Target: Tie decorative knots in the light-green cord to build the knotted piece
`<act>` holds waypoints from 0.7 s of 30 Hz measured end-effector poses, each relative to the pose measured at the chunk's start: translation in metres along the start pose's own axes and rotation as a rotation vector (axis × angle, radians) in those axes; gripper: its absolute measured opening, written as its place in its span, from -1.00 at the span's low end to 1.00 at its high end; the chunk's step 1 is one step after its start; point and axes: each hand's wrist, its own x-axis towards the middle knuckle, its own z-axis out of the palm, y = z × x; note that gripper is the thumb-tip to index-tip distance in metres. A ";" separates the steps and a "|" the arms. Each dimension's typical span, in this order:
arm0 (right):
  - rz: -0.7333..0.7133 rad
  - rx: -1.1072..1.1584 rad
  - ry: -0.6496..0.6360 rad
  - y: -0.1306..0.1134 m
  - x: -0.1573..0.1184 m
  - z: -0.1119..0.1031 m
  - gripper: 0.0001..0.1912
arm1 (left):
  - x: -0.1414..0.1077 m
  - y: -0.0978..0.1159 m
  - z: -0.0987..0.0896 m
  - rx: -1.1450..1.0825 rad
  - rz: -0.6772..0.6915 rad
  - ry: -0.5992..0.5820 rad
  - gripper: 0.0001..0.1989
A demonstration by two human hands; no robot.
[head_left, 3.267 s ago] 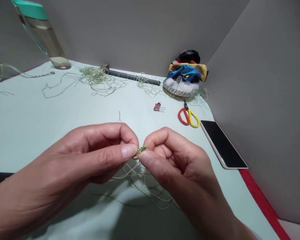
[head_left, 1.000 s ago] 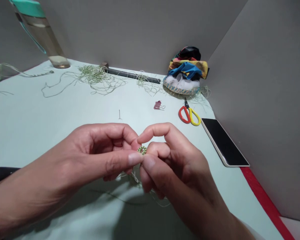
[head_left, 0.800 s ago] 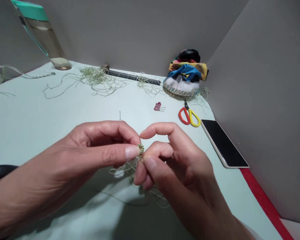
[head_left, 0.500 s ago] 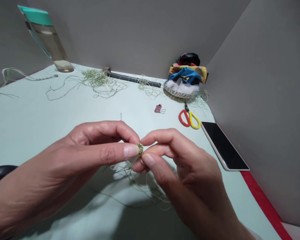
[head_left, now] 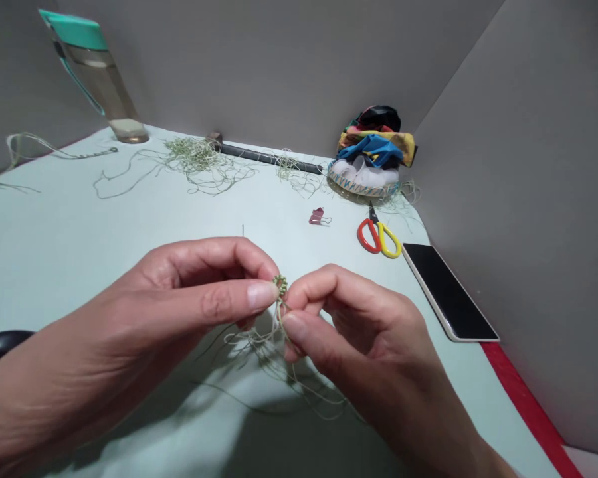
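Observation:
Between thumb and forefinger, my left hand (head_left: 199,292) pinches a small knotted piece of green cord (head_left: 280,284), whose rounded end shows past the fingertips. My right hand (head_left: 359,325) is just beside it, thumb and forefinger closed on thin strands of cord (head_left: 280,313) just below the knotted piece. Long loose cords (head_left: 264,352) trail down beneath both hands, pale green and whitish. Part of the knotted piece is hidden behind my left thumb.
At the back are a bottle (head_left: 104,86), a tangle of cord (head_left: 194,156), a dark rod (head_left: 269,159) and a basket (head_left: 363,189) with coloured cloth. A binder clip (head_left: 319,216), scissors (head_left: 379,236) and a phone (head_left: 451,292) lie on the right side of the table.
My right forefinger has come down from the top of the knotted piece, and the right fingers now pinch strands below it. The knotted piece has turned slightly and more of it shows.

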 end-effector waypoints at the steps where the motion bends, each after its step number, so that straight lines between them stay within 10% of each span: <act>1: -0.033 -0.014 0.012 0.000 0.000 0.000 -0.85 | -0.001 0.000 0.000 0.016 -0.001 0.002 -0.90; 21: -0.430 -0.279 0.162 0.012 -0.003 -0.005 -0.82 | 0.004 0.007 0.005 -0.001 -0.031 -0.076 -0.89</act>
